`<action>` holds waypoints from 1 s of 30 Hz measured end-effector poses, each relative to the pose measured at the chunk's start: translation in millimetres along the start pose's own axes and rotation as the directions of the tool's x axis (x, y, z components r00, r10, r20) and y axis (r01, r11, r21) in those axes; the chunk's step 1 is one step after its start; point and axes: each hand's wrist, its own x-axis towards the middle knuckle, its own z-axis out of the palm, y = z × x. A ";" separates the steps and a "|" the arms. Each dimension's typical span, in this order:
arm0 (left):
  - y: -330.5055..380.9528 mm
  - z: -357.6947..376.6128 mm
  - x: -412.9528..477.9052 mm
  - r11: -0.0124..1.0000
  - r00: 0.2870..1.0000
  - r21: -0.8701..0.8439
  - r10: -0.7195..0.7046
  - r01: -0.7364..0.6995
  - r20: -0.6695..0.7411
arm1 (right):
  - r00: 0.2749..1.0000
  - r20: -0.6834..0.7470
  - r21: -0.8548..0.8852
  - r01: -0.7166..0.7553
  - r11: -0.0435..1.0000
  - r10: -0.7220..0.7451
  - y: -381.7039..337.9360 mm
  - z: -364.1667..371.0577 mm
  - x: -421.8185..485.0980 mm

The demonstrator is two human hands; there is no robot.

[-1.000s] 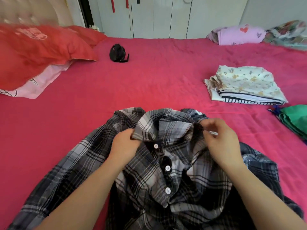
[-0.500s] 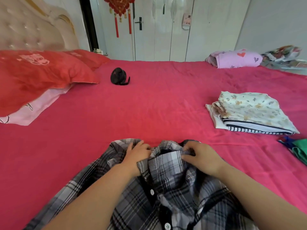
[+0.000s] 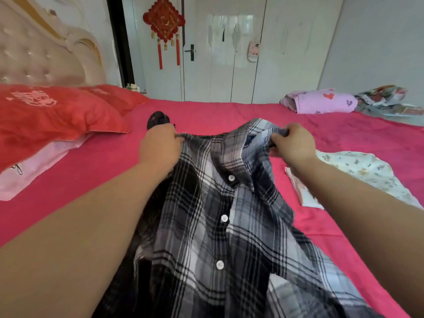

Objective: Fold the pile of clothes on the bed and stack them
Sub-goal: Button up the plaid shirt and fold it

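Observation:
A black, grey and white plaid button shirt hangs lifted above the pink bed, its buttoned front facing me. My left hand grips the shirt's left shoulder. My right hand grips the right shoulder beside the collar. A folded stack topped by a floral garment lies on the bed to the right, partly hidden by my right forearm.
Red pillows lie at the left by the padded headboard. A small black object sits on the bed behind my left hand. A lilac garment and a floral bundle rest at the far right edge. White wardrobe doors stand behind.
Both hands have lifted the plaid shirt off the bed by its shoulders and moved apart, so it now hangs stretched. The camera has tilted up toward the wardrobe.

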 end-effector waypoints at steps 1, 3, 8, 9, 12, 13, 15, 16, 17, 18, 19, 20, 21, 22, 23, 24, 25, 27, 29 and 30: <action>1.8 2.8 9.1 1.000 0.999 0.004 -0.019 0.019 -0.047 | 1.000 -0.005 0.069 -0.026 0.997 0.027 -2.5 5.4 9.3; 1.9 12.4 23.2 0.997 0.994 -0.007 -0.078 0.078 -0.076 | 0.998 0.052 0.180 -0.048 0.983 0.039 -5.6 15.3 22.4; -9.2 58.6 4.3 0.989 0.941 -0.039 -0.123 0.142 0.316 | 0.936 0.337 0.151 -0.164 0.975 0.105 19.8 35.3 7.1; -14.3 66.6 -8.9 0.991 0.921 -0.026 -0.113 0.132 0.373 | 0.928 0.361 0.080 -0.131 0.988 0.093 30.3 38.8 -2.4; -30.6 85.5 -58.1 1.000 0.872 -0.017 0.016 -0.009 0.489 | 0.901 0.433 -0.159 0.079 0.984 -0.002 57.6 47.8 -48.4; -34.9 89.9 -76.4 0.997 0.844 -0.016 0.069 -0.072 0.531 | 0.880 0.472 -0.220 0.175 0.960 -0.052 67.1 50.5 -67.1; -41.8 95.1 -108.5 0.981 0.740 0.015 0.136 -0.194 0.658 | 0.785 0.614 -0.322 0.346 0.881 -0.084 87.4 56.6 -102.7; -44.1 94.9 -120.1 0.966 0.668 0.051 0.136 -0.253 0.731 | 0.718 0.696 -0.391 0.402 0.828 -0.020 96.0 59.6 -117.4; -45.9 93.1 -127.5 0.951 0.617 0.088 0.120 -0.296 0.778 | 0.659 0.747 -0.470 0.433 0.769 0.086 102.5 61.7 -128.6; -46.4 89.6 -131.6 0.947 0.611 0.106 0.108 -0.304 0.785 | 0.628 0.757 -0.532 0.435 0.727 0.179 106.3 62.3 -136.5; -45.4 84.0 -134.7 0.955 0.650 0.092 0.119 -0.282 0.750 | 0.635 0.741 -0.564 0.412 0.716 0.219 106.6 60.8 -142.2; -44.1 76.7 -138.0 0.968 0.725 0.050 0.148 -0.245 0.673 | 0.670 0.715 -0.561 0.380 0.736 0.200 104.4 58.3 -146.8; -43.2 67.8 -143.6 0.979 0.808 -0.009 0.172 -0.202 0.563 | 0.711 0.689 -0.528 0.361 0.768 0.139 100.0 55.9 -152.8; -43.0 56.8 -150.7 0.984 0.879 -0.075 0.176 -0.159 0.444 | 0.739 0.671 -0.482 0.369 0.794 0.063 93.2 53.1 -160.6; -44.6 44.7 -158.2 0.984 0.925 -0.127 0.159 -0.122 0.345 | 0.745 0.667 -0.429 0.396 0.811 -0.011 85.0 50.0 -170.0; -49.7 31.7 -167.8 0.985 0.950 -0.146 0.128 -0.089 0.285 | 0.732 0.677 -0.370 0.429 0.824 -0.077 75.7 47.0 -182.9; -57.8 18.5 -178.8 0.989 0.962 -0.139 0.088 -0.053 0.257 | 0.707 0.695 -0.308 0.458 0.834 -0.131 65.6 44.3 -199.2; -77.8 -7.0 -201.9 0.995 0.971 -0.091 -0.010 0.033 0.239 | 0.647 0.734 -0.203 0.498 0.843 -0.205 44.4 37.0 -235.5; -95.2 -30.9 -227.7 0.992 0.964 -0.035 -0.105 0.117 0.244 | 0.585 0.777 -0.136 0.516 0.845 -0.232 27.0 29.8 -272.3; -100.7 -40.1 -241.3 0.988 0.956 -0.024 -0.141 0.152 0.257 | 0.565 0.791 -0.118 0.516 0.849 -0.233 20.7 26.5 -289.6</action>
